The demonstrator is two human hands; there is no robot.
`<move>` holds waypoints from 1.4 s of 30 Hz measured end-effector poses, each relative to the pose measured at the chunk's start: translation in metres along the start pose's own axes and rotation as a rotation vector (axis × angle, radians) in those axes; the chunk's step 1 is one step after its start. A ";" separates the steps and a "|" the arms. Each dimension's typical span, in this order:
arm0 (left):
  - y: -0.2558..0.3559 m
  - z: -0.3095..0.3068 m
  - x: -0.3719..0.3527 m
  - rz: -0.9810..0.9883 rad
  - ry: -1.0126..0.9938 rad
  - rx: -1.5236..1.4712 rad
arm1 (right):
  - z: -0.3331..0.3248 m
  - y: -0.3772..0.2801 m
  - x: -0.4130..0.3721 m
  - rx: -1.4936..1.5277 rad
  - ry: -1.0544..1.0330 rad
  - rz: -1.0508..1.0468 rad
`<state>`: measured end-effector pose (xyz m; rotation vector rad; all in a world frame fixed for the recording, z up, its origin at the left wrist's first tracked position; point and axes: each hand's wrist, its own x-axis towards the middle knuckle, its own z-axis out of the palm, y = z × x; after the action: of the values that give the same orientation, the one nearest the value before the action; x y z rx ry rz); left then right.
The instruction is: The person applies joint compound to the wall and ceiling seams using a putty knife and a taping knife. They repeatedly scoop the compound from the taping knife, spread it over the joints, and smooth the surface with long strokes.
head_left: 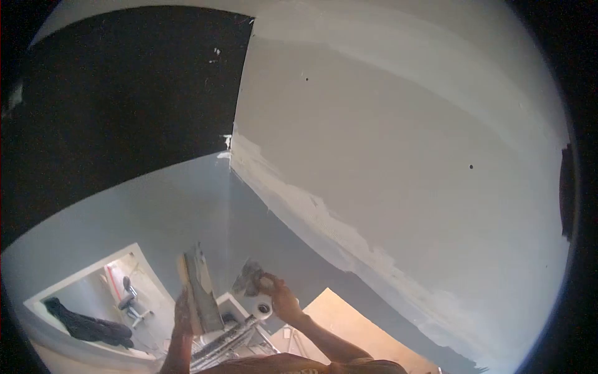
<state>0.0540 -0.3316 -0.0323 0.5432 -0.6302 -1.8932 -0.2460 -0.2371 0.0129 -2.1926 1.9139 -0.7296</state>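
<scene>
Lower centre: left hand (pixel 183 315) closed around mud pan (pixel 202 290), pan tilted on end. Right hand (pixel 283 302) clenched on taping knife (pixel 248 277), blade just beside the pan. Ladder (pixel 230 336) beneath both. Beyond: pale compound strip (pixel 311 212) running centre to lower right.
</scene>
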 end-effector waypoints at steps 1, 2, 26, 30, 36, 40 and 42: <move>0.007 0.011 0.005 0.043 -0.030 0.004 | -0.010 0.001 0.000 -0.018 0.118 0.020; 0.010 0.016 0.010 0.041 -0.019 -0.015 | -0.023 0.003 0.000 -0.034 0.169 0.026; -0.110 -0.097 0.069 0.425 0.238 0.905 | -0.378 -0.164 0.513 -2.079 0.355 -0.138; -0.058 -0.064 0.058 -0.039 0.299 0.028 | -0.379 -0.158 0.534 -2.072 0.373 -0.028; -0.062 -0.058 0.054 0.002 0.208 -0.073 | -0.385 -0.162 0.532 -2.114 0.410 0.015; -0.091 -0.069 0.051 0.086 0.234 0.142 | -0.400 -0.166 0.494 -2.082 0.465 -0.016; -0.128 -0.096 0.057 -0.011 0.177 -0.059 | -0.403 -0.162 0.465 -2.178 0.526 -0.044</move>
<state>0.0048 -0.3588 -0.1927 0.6687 -0.4554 -1.8438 -0.2462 -0.5722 0.5543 -2.4555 3.5583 2.1434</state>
